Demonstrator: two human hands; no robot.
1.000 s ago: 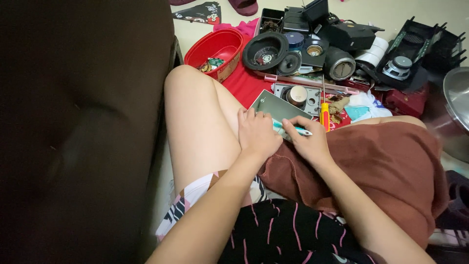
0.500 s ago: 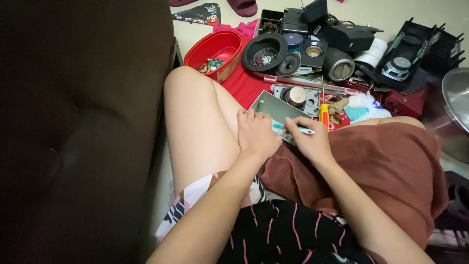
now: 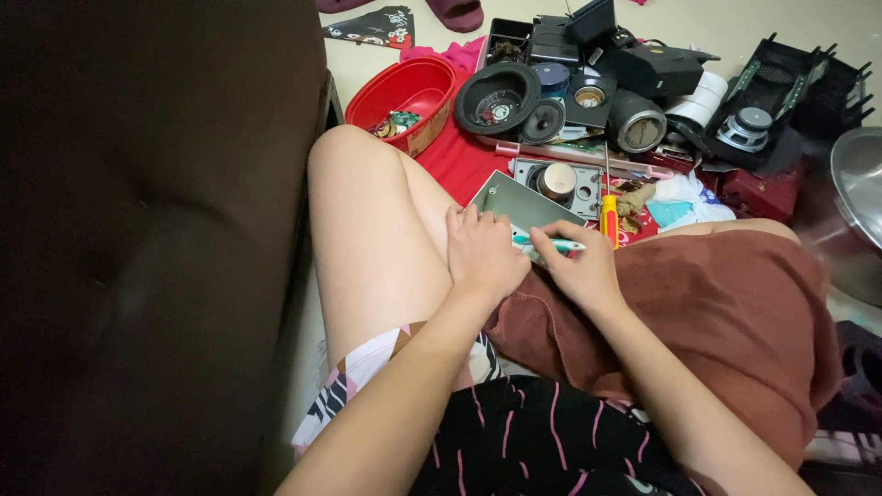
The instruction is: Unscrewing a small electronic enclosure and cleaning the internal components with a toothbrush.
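I sit on the floor with a grey metal box (image 3: 516, 200) resting between my knees. My left hand (image 3: 480, 253) lies on its near edge, fingers curled over it and holding it. My right hand (image 3: 577, 268) grips a teal-and-white pen-like tool (image 3: 549, 243), its tip lying across the box's near right corner. The two hands nearly touch. A yellow-handled screwdriver (image 3: 608, 217) lies on the floor just beyond my right hand.
A red plastic bowl (image 3: 410, 92) with small parts stands at the far left on a red cloth (image 3: 459, 156). Black speaker cones (image 3: 499, 96), several dismantled speaker parts and black housings (image 3: 781, 87) crowd the floor ahead. A dark sofa side (image 3: 156, 230) fills the left. A metal bowl (image 3: 859, 197) sits right.
Both hands stay on the box. My right hand has shifted the pen-like tool only slightly; the view has moved a little.
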